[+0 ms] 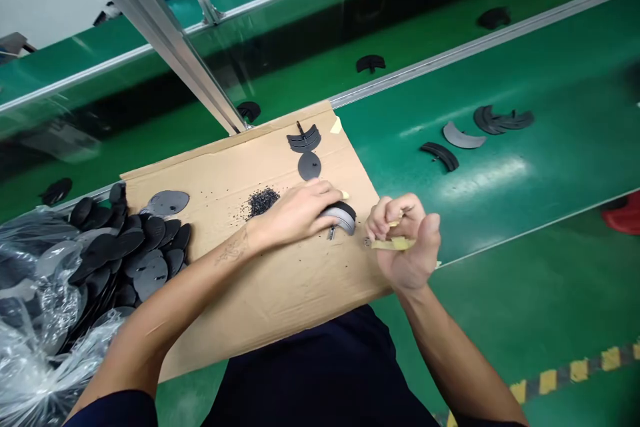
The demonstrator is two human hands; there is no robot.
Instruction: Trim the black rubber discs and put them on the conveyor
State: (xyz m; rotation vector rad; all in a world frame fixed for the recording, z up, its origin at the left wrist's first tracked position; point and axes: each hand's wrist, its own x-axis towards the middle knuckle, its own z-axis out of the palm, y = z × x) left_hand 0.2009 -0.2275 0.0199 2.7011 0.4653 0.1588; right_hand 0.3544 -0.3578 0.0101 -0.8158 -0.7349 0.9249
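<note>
Near the right-hand edge of the cardboard sheet [250, 293], just below the middle of my view, lies the curved part [344, 219], black along its upper band and grey below, with a short stem pointing down. I have the left hand [300, 210] at its left end: the fingers are partly spread and bent, the thumb against the part. Whether they pinch it or only steady it, I cannot tell. A small yellowish tab [345, 195] shows by the fingertips.

Just off the part, I have the right hand [413, 247] raised palm up, its fingers curled in on a yellowish strip [395, 244], the thumb standing apart. I read this as a moment of steadying the part while handling the strip; from here, I judge, a move calls for a steady left hand and a strip kept from folding on itself.

Farther up the sheet are a dark disc [309, 165] and, touching or nearly so, a stemmed piece [304, 140]. Left of the part sits a heap of tiny black bits [263, 201]. Beyond, dark oval pieces [150, 277] spill beside clear plastic [30, 353]; to the right, more curved pieces [464, 136] rest on the green surface [475, 203].
</note>
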